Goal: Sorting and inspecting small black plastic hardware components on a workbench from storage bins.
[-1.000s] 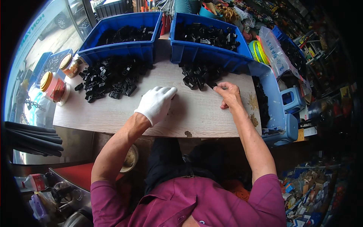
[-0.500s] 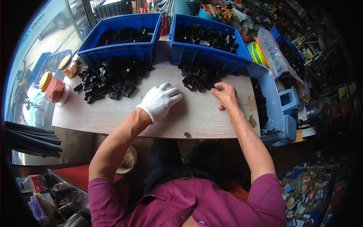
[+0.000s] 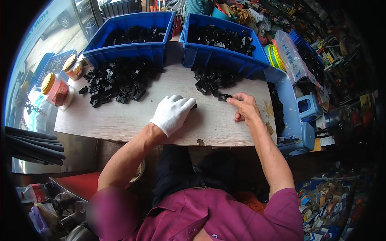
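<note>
My left hand [image 3: 173, 114], in a white knit glove, is over the middle of the table with its fingers curled together. A bit of a small black part [image 3: 194, 106] shows at its fingertips; most of it is hidden. My bare right hand [image 3: 246, 107] pinches a small black plastic part [image 3: 223, 97] between thumb and finger, just in front of the right-hand pile of black plastic parts [image 3: 213, 78]. A larger pile of similar black parts [image 3: 114, 80] lies on the left of the table.
Two blue bins, a left one [image 3: 124, 51] and a right one [image 3: 225, 54], stand along the table's far edge with black parts inside. Two lidded jars [image 3: 56, 90] are at the left end. A light-blue container [image 3: 287, 96] and a blue stool [image 3: 309, 106] adjoin the wooden table [image 3: 161, 130].
My right hand has drawn back slightly from the right pile with a black part in its fingers. My left hand has shifted slightly toward me, and a black part now shows at its fingertips.
</note>
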Available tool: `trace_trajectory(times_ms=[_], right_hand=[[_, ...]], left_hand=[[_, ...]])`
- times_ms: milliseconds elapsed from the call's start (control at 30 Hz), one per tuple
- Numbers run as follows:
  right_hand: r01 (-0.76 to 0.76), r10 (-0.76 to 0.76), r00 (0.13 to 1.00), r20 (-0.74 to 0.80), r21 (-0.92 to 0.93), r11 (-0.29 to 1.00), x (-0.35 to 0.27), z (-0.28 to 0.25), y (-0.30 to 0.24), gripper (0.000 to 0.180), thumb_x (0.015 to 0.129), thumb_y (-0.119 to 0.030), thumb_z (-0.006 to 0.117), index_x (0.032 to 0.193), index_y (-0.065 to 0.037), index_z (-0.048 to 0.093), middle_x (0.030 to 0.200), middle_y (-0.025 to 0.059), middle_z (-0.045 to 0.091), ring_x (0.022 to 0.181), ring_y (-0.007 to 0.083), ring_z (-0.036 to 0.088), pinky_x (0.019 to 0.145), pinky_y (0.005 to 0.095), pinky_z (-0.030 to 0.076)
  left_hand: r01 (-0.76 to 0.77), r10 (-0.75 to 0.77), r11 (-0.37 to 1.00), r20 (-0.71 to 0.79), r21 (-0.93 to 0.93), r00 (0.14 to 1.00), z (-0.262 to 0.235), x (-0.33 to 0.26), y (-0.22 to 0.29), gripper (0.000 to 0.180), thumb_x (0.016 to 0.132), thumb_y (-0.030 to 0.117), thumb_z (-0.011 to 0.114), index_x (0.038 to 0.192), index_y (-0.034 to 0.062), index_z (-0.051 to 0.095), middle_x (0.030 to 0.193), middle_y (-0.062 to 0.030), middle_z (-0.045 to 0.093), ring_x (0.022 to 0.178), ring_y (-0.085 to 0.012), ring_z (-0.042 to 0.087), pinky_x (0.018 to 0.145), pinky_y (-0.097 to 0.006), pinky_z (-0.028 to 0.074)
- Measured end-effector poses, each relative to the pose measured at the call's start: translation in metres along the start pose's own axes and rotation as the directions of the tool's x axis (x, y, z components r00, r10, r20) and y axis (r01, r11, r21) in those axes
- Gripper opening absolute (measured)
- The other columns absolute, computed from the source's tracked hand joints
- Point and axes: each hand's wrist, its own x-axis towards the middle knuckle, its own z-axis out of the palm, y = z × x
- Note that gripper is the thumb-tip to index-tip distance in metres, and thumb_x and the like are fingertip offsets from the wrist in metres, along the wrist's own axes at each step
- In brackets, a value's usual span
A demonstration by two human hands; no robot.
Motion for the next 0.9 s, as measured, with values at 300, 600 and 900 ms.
trace_trajectory(times_ms=[300,600,900], right_hand=[[0.11,-0.102,0.993,0.06,-0.157,0.981,0.001,0.013,-0.003,0.045,0.083,-0.015,0.081,0.124,-0.007,0.067,0.068,0.0056,0.063,0.038,0.0108,0.047,0.035,0.03,0.044],[0.187,-0.148,0.968,0.204,-0.193,0.963,-0.009,0.011,0.004,0.036,0.082,-0.015,0.08,0.116,-0.007,0.07,0.058,0.0002,0.057,0.039,0.0097,0.048,0.036,0.0285,0.042],[0.223,-0.177,0.951,0.254,-0.166,0.961,-0.022,0.019,0.01,0.034,0.082,-0.006,0.072,0.116,-0.003,0.071,0.052,-0.0012,0.052,0.036,0.0099,0.048,0.035,0.028,0.043]], left_hand=[[0.198,-0.224,0.943,-0.072,-0.267,0.972,0.015,0.002,0.026,0.028,0.087,0.008,0.067,0.115,0.0084,0.066,0.101,-0.0137,0.072,0.095,-0.0362,0.067,0.084,-0.045,0.055],[0.147,-0.195,0.94,-0.132,-0.307,0.972,0.027,0.035,0.035,0.031,0.087,0.005,0.066,0.118,0.0072,0.068,0.108,-0.0133,0.072,0.101,-0.0354,0.068,0.085,-0.043,0.056],[-0.054,0.069,0.972,0.056,-0.231,0.996,0.046,0.048,0.029,0.031,0.084,0.009,0.066,0.114,0.0115,0.072,0.107,-0.0081,0.072,0.098,-0.0325,0.068,0.084,-0.041,0.057]])
